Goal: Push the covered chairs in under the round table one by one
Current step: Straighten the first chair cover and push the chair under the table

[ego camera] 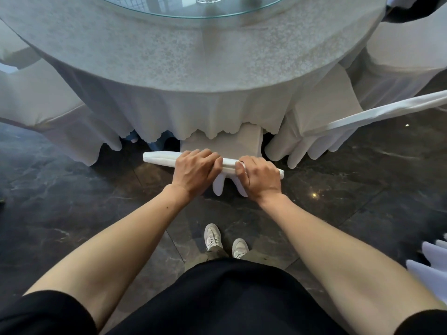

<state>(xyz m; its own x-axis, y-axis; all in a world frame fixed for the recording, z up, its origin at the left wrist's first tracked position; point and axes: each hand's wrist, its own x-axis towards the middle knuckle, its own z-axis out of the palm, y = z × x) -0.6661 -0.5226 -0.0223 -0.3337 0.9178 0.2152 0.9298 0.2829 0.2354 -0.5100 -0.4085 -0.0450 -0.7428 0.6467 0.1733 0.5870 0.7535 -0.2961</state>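
A white covered chair stands straight ahead of me, seen from above; the top edge of its backrest (159,157) runs left to right, and its seat is hidden under the tablecloth. My left hand (196,169) grips that top edge near its middle. My right hand (260,176) grips it just to the right. Both hands are closed over the white cover. The round table (169,68) with its pale cloth fills the upper part of the view, its scalloped hem hanging over the chair's seat.
Another covered chair (377,114) stands to the right, its backrest angled away from the table. A further covered chair (36,97) sits at the left. A glass turntable (169,10) lies on the table. Dark marble floor (72,201) lies below; more white fabric (433,264) shows at lower right.
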